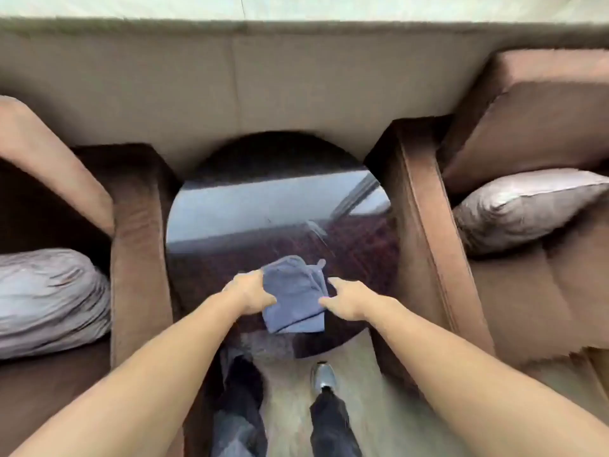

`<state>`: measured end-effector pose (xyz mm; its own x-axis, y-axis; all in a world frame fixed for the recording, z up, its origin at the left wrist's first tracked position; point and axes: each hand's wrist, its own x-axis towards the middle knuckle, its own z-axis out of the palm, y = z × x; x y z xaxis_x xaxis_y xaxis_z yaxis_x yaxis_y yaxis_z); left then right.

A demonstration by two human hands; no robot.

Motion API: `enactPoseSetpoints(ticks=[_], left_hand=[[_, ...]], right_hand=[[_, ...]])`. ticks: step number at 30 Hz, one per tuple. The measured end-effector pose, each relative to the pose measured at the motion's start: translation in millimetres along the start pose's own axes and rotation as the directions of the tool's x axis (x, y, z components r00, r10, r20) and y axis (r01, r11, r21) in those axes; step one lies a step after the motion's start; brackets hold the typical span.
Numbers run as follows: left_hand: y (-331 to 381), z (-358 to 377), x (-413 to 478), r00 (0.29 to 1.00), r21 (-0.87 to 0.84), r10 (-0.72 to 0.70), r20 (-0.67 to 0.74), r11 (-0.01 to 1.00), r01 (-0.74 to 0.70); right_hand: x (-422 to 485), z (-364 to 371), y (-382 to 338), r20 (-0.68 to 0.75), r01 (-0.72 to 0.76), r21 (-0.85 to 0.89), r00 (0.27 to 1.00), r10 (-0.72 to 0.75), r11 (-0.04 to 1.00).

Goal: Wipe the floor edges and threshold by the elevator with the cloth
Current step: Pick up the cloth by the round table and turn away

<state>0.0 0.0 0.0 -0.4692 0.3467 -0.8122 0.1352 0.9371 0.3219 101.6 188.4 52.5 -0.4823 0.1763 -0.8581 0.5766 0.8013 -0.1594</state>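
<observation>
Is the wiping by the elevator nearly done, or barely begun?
Barely begun, it seems. No elevator, threshold or floor edge is in view. The blue cloth lies on a round dark table between two brown armchairs, with the left hand gripping one side and the right hand at the other. All the wiping appears left.

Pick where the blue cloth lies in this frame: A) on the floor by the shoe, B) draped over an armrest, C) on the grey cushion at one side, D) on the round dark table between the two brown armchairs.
D: the blue cloth lies on the round dark table between the armchairs, with the left hand on its edge and the right hand at its other side.
</observation>
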Motion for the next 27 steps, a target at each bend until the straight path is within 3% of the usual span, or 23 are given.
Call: enactPoseSetpoints(ticks=[5,8,10,12,13,15,19,23,27], left_hand=[[-25,63,30,0.983,-0.292,-0.162,-0.088,0.947,0.130],[-20,87,38,0.945,-0.497,-0.269,-0.185,0.855,0.146],[-14,99,39,0.939,-0.657,-0.318,-0.134,0.738,0.156],[-3,106,30,0.949,-0.874,-0.314,-0.017,0.466,0.138],[4,108,19,0.955,-0.931,-0.295,0.032,0.339,0.136],[18,108,-13,0.963,-0.978,-0.267,0.037,0.189,0.090],[33,100,-116,0.965,-0.998,-0.254,-0.060,0.009,-0.060],[25,96,-234,0.945,-0.963,-0.247,-0.215,-0.110,-0.248],[-9,107,-346,0.857,-0.892,-0.376,-0.353,-0.141,-0.429]], right_hand=[[56,64,6,0.043,-0.037,0.063,0.998,0.035,0.997],[79,84,7,-0.203,-0.045,0.287,0.973,0.107,0.957],[86,88,8,-0.297,-0.044,0.543,0.924,0.241,0.839],[86,87,10,-0.121,-0.084,0.793,0.949,0.290,0.604],[79,85,11,-0.010,-0.116,0.852,0.972,0.237,0.511],[55,78,15,0.100,-0.118,0.864,0.993,0.062,0.490],[-38,53,20,0.062,0.007,0.860,0.991,-0.119,0.510],[-136,37,10,0.072,0.074,0.900,0.947,-0.313,0.430],[-219,59,-39,0.147,0.159,0.876,0.810,-0.567,0.455]])
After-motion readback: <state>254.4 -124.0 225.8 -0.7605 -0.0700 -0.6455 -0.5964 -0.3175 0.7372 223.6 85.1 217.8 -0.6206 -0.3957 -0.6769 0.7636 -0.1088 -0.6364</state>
